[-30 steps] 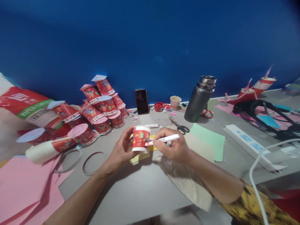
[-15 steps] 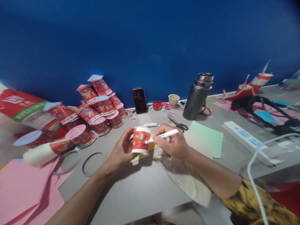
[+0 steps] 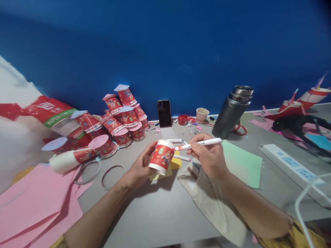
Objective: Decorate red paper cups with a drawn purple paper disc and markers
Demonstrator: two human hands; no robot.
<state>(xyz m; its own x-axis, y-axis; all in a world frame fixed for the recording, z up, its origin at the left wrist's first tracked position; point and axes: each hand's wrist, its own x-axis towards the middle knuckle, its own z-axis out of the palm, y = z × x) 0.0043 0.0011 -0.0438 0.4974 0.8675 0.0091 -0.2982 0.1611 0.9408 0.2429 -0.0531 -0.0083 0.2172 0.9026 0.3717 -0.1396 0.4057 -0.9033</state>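
Observation:
A red printed paper cup (image 3: 162,156) with a white rim is gripped from its left side by my left hand (image 3: 141,165); it tilts a little above the table. My right hand (image 3: 208,155) is closed on a white marker (image 3: 204,142), whose red tip is at the cup's upper right edge. Below the cup lie yellow paper pieces (image 3: 161,174). A second, thin marker (image 3: 182,157) rests just behind them, and a white capped marker (image 3: 174,140) lies farther back. Under my right wrist is a beige cloth (image 3: 207,196).
Stacked red cups with paper tops (image 3: 126,117) stand at the left, near a cup package (image 3: 59,113) and pink sheets (image 3: 33,203). Two tape rings (image 3: 102,179) lie before them. A phone (image 3: 164,113), a dark flask (image 3: 232,112), green paper (image 3: 243,165) and a power strip (image 3: 289,165) are behind and right.
My left hand has turned and tilted the cup, showing its cartoon figure. My right hand has drawn the marker from the cup's front to its upper right edge. The view has shifted left.

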